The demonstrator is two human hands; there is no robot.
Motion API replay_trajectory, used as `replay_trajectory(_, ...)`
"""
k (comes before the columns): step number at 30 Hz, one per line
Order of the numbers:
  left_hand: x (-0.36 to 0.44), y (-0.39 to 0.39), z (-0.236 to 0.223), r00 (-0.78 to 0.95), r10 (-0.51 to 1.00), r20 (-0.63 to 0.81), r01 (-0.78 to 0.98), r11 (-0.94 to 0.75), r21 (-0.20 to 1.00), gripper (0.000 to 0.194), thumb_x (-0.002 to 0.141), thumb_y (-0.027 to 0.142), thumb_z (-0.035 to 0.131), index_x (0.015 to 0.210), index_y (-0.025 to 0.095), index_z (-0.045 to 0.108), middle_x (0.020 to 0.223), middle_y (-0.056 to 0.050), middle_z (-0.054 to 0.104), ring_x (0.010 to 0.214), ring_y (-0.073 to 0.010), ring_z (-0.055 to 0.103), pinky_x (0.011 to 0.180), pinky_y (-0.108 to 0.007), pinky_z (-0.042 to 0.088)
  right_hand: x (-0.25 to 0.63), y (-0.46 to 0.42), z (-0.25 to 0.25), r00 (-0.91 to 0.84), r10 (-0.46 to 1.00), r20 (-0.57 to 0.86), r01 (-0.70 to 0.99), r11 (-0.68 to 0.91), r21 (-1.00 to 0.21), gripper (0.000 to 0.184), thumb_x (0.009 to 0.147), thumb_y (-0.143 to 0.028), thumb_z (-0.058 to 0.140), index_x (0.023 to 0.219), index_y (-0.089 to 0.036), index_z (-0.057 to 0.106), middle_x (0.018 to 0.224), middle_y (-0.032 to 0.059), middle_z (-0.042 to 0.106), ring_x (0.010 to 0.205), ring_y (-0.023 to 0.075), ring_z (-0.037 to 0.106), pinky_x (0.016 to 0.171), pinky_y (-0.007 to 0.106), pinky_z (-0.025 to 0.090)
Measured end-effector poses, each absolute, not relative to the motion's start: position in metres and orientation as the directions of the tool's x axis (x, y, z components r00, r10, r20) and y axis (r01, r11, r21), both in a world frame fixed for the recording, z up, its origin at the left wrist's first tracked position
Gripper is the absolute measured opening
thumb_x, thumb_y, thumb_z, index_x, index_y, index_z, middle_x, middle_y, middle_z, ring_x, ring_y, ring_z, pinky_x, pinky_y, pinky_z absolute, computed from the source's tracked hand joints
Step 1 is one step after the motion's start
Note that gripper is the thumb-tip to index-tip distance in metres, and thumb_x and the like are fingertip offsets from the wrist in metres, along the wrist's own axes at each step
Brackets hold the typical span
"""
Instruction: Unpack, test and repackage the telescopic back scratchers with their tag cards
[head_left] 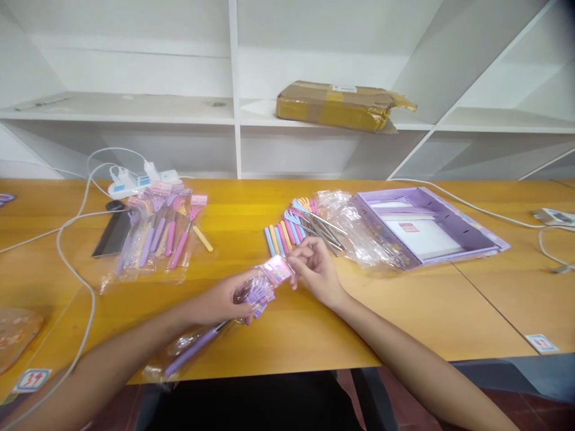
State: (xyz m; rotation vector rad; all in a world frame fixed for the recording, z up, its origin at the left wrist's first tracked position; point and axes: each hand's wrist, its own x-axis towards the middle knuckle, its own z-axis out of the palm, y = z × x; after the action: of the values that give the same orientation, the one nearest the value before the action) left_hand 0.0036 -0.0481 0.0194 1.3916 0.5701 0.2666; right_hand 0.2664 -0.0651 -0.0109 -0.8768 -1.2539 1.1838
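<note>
A purple back scratcher [192, 352] with a small hand-shaped head lies slantwise in a clear plastic bag. My left hand [231, 299] is closed round the bag near the scratcher's head. At the bag's top end, a pink printed header card [277, 270] faces up. My right hand [318, 269] is closed at the card's right edge, with fingers bent and thumb against them; how much it grips is partly hidden. Just beyond it lie several coloured handles [283, 237] in a row and loose scratcher heads on metal rods [321, 224].
Bagged back scratchers [157, 230] are piled at the left, by a power strip [144, 182] and a dark phone-like slab [110, 233]. A white cable [93, 299] crosses the left side. Empty plastic bags [359, 230] lie against a purple box [422, 257]. A taped carton [335, 106] rests on the shelf.
</note>
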Motion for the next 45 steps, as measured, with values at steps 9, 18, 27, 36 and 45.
replay_trajectory(9, 0.005, -0.047, 0.02, 0.831, 0.472, -0.294, 0.23, 0.19, 0.955, 0.05, 0.085, 0.016, 0.067, 0.134, 0.019, 0.06, 0.09, 0.0, 0.069, 0.068, -0.0121, 0.065, 0.068, -0.028, 0.053, 0.276, -0.068, -0.002, -0.344, 0.854, 0.39, 0.171, 0.465, -0.868, 0.021, 0.106, -0.045, 0.062, 0.107, -0.026, 0.069, 0.111, 0.0092, 0.062, 0.1, 0.0239, 0.064, 0.082, 0.039, 0.057)
replay_trajectory(18, -0.003, -0.035, 0.033, 0.8, 0.513, -0.311, 0.271, 0.153, 0.95, 0.04, 0.083, 0.013, 0.059, 0.123, 0.018, 0.061, 0.074, 0.004, 0.068, 0.055, -0.0101, 0.056, 0.058, -0.024, 0.045, 0.278, -0.059, -0.007, -0.003, 0.92, 0.392, 0.306, 0.374, -0.876, 0.027, 0.1, -0.048, 0.072, 0.086, -0.024, 0.074, 0.099, 0.0063, 0.061, 0.097, 0.0237, 0.061, 0.094, 0.041, 0.05)
replay_trajectory(27, -0.025, -0.015, 0.036, 0.71, 0.682, -0.174, 0.099, 0.148, 0.984, 0.014, 0.089, 0.025, 0.058, 0.1, 0.016, 0.06, 0.057, 0.004, 0.061, 0.048, -0.012, 0.053, 0.057, -0.027, 0.044, 0.28, -0.053, -0.018, -0.249, 0.942, 0.222, 0.294, 0.293, -0.91, 0.041, 0.103, -0.059, 0.062, 0.085, -0.023, 0.065, 0.091, 0.0037, 0.061, 0.087, 0.0209, 0.057, 0.086, 0.035, 0.046)
replay_trajectory(36, -0.002, -0.037, 0.017, 0.868, 0.412, -0.276, 0.204, 0.21, 0.956, 0.039, 0.095, 0.048, 0.075, 0.116, 0.017, 0.063, 0.098, -0.005, 0.072, 0.074, -0.0151, 0.07, 0.07, -0.03, 0.056, 0.259, -0.07, -0.01, -0.505, 0.855, 0.122, 0.117, 0.208, -0.971, 0.039, 0.097, -0.06, 0.071, 0.109, -0.023, 0.07, 0.096, 0.0044, 0.069, 0.086, 0.0221, 0.063, 0.079, 0.036, 0.054)
replay_trajectory(45, -0.004, -0.037, 0.016, 0.872, 0.335, -0.356, 0.286, 0.24, 0.928, 0.043, 0.094, 0.055, 0.074, 0.115, 0.019, 0.061, 0.094, -0.001, 0.063, 0.056, -0.0061, 0.052, 0.044, -0.018, 0.035, 0.303, -0.065, 0.021, 0.282, 0.788, 0.547, 0.337, 0.453, -0.826, 0.04, 0.104, -0.05, 0.064, 0.074, -0.024, 0.065, 0.064, 0.0, 0.052, 0.064, 0.0178, 0.051, 0.065, 0.033, 0.047)
